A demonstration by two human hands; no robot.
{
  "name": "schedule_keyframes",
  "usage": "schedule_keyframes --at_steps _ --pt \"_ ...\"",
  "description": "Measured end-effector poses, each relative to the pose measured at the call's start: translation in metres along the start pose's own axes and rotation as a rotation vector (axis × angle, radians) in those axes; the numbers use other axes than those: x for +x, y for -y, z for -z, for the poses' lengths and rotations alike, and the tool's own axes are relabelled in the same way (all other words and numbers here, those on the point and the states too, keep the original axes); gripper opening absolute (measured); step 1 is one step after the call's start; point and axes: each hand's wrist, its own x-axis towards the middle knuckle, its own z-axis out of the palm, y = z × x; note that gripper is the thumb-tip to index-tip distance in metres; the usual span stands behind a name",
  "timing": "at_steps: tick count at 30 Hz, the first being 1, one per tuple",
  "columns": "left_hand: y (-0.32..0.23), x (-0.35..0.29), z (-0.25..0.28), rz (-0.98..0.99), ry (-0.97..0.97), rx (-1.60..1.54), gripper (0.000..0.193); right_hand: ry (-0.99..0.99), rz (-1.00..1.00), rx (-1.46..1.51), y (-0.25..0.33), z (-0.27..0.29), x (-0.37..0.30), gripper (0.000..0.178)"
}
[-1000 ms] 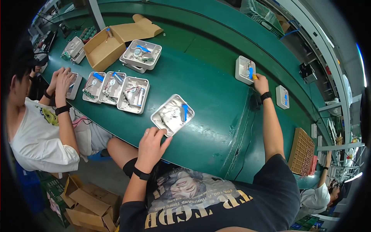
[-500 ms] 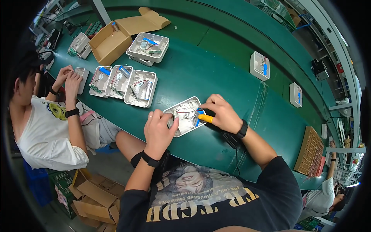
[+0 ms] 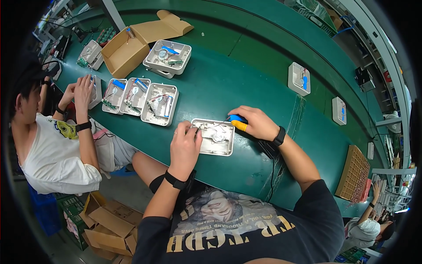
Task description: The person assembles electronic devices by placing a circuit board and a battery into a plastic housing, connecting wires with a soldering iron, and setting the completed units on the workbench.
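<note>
In front of me on the green bench lies an open white plastic housing (image 3: pixel 212 151), with a round, pale speaker-like part (image 3: pixel 218 137) inside. My right hand (image 3: pixel 256 126), a yellow finger cot on its thumb, grips a blue cylindrical battery (image 3: pixel 238 119) over the housing's far right corner. Thin wires run from the battery toward the housing. At the housing's left end, my left hand (image 3: pixel 184 147) has its fingers bent together over the far corner. A small dark piece shows at those fingertips, too small to name.
Left of me stand several white housings (image 3: pixel 159 119) with batteries and wires, more stacked housings (image 3: pixel 180 67) and a cardboard box (image 3: pixel 125 55). Two housings (image 3: pixel 299 90) sit on the far right. A divided brown tray (image 3: pixel 351 171) lies at right. A co-worker (image 3: pixel 57 145) sits at left.
The white housing has turned from a slant to nearly level. My right hand has lifted the battery from inside it to its far right corner. The left hand has stayed at the left end.
</note>
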Motion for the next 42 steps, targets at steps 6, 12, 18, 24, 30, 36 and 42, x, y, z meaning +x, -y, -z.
schedule_keyframes --at_steps 6,12,18,24,30,36,42 --pt "-0.001 0.016 0.007 -0.003 0.030 0.012 0.014 0.001 0.032 -0.009 -0.006 -0.005 0.004 0.026" --pt "0.008 0.027 0.000 0.017 0.085 -0.162 0.017 -0.154 0.351 -0.172 0.005 0.001 0.021 0.030" --pt "0.018 0.032 -0.004 0.049 0.269 -0.422 0.021 0.005 0.649 -0.069 0.005 -0.013 0.044 0.028" --pt "-0.003 0.000 0.019 0.238 0.058 -0.369 0.036 0.022 0.587 -0.075 -0.001 -0.014 0.032 0.023" --pt "-0.007 -0.021 0.022 0.285 0.283 -0.176 0.063 -0.248 0.376 -0.132 0.010 -0.027 0.017 0.018" --pt "0.006 -0.018 0.007 0.198 0.219 -0.369 0.066 0.013 0.363 0.009 0.015 -0.022 0.025 0.017" --pt "0.017 -0.019 0.010 0.145 0.151 -0.406 0.052 0.118 0.418 -0.195 0.039 -0.024 0.037 0.016"
